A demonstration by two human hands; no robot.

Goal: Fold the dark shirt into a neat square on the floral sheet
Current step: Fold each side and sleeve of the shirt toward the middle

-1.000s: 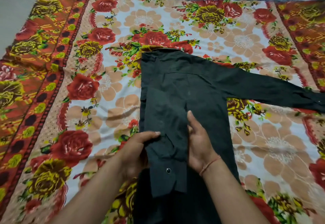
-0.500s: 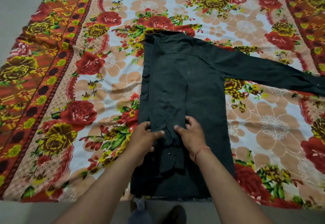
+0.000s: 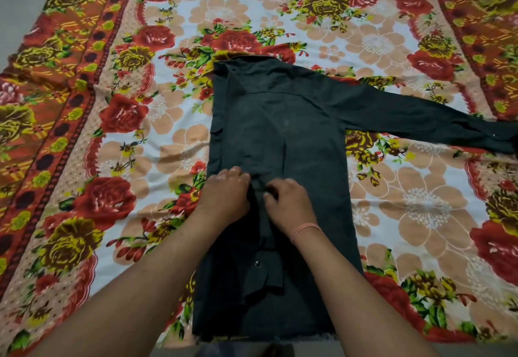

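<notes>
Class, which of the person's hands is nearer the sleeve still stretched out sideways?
Right. The right hand lies on the shirt nearer the outstretched sleeve; the left hand is farther.

Both hands, left hand (image 3: pixel 225 195) and right hand (image 3: pixel 290 202), press the folded sleeve (image 3: pixel 266 267) onto the dark shirt (image 3: pixel 305 138).

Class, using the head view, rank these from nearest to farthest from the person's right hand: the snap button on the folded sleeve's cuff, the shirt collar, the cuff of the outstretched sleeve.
From the right hand:
1. Snap button, just below, toward the person.
2. Shirt collar, at the far end.
3. Outstretched sleeve's cuff, far right.
</notes>
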